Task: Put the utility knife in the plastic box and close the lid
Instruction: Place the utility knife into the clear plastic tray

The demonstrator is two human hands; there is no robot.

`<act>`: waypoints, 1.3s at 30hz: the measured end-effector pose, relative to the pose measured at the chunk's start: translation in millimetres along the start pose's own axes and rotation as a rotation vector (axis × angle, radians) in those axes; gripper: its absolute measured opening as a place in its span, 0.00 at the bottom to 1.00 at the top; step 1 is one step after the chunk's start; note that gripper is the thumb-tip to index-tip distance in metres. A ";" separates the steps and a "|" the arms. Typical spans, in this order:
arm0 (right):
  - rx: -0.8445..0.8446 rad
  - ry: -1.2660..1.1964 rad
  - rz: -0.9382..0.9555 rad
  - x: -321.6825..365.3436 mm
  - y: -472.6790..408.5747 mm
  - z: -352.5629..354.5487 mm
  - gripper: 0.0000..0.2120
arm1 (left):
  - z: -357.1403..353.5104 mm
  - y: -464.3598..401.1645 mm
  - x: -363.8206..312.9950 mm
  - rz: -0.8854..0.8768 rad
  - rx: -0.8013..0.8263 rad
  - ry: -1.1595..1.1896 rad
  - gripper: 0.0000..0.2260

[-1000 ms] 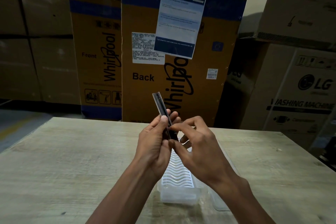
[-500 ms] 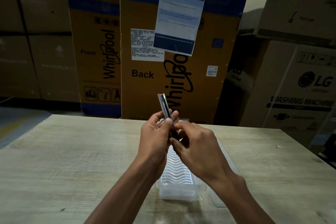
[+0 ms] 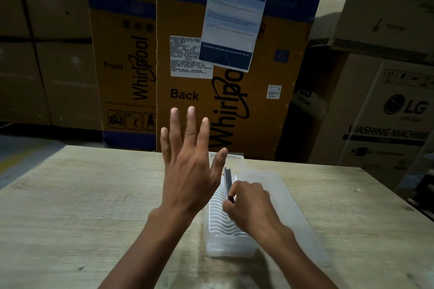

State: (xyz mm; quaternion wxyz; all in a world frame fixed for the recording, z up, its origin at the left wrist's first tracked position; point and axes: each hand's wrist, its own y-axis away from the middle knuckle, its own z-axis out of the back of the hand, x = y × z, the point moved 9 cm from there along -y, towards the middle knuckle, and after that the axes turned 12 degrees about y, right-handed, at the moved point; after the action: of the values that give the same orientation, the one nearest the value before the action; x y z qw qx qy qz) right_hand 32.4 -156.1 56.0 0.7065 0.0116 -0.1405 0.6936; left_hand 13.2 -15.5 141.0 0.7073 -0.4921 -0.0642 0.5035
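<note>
The right hand (image 3: 249, 204) is pinched around the lower end of the knife (image 3: 227, 183), fingers closed on its dark handle, and holds it slanted over the box (image 3: 225, 225) so that the far end points away toward the bench's back edge. That angle looks chosen to match the long, narrow shape of the box: laid lengthwise the knife should drop in along the ribbed white floor, and I judge it would not fit crosswise. Whether the knife's underside already touches the ribs I cannot tell; the hand covers that part.

The left hand (image 3: 187, 169) is empty, fingers spread wide and lifted above the bench, just left of the box. It reads to me as a hand kept out of the way so the right can set the knife down unobstructed, and it sits close enough to steady the box if needed.

The box stands near the middle of the bench (image 3: 70, 206), its short end toward the person. The clear lid (image 3: 293, 213) lies open flat to the right, touching the box along its long side, seemingly hinged there, so closing should mean swinging it over leftward once the knife is released. The lid step is not yet begun.
</note>
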 end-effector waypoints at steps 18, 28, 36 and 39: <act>0.048 0.209 0.158 29.9 -3.3 -12.6 0.11 | -5.3 0.0 14.9 0.134 0.065 0.104 0.35; -0.255 -0.060 -0.089 -28.8 -9.3 76.0 0.10 | -18.0 2.4 23.5 0.154 0.134 0.221 0.37; -0.111 0.015 -0.228 -101.5 -24.4 39.6 0.17 | -29.7 9.4 30.5 0.242 0.204 0.268 0.25; 0.135 0.159 -0.244 -110.4 -25.0 -5.9 0.29 | -36.3 13.5 35.4 0.249 0.222 0.271 0.18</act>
State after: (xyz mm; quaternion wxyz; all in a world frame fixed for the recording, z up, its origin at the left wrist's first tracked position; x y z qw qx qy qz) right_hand 58.3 -263.6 31.0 0.7920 0.0210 -0.0347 0.6091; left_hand 42.9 -10.9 98.0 0.6915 -0.4785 0.1485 0.5204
